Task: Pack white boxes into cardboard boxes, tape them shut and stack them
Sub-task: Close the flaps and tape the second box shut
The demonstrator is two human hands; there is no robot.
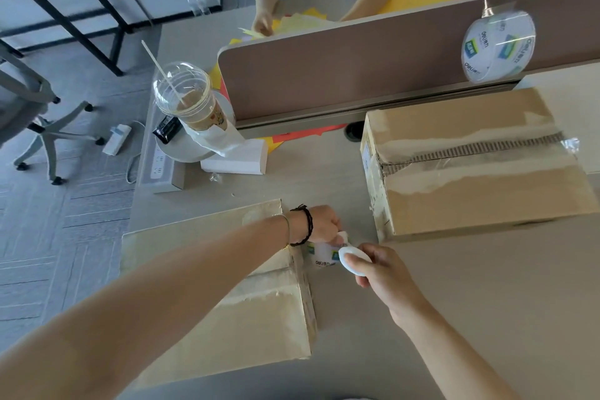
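Two brown cardboard boxes sit closed on the grey tabletop (324, 178), contents unseen: the near box (233, 295) and, beyond it to the right, a taped box (470, 159). At the near box's right edge, left hand (319, 224) fingers pinch the tape end; right hand (381, 266) fingers grip the white tape roll (352, 260).

Grey carpet tiles (65, 230) left, office chair base (48, 136) on castors, black frame table (81, 6) behind, brown divider panel (357, 75) across pale desk (487, 302).
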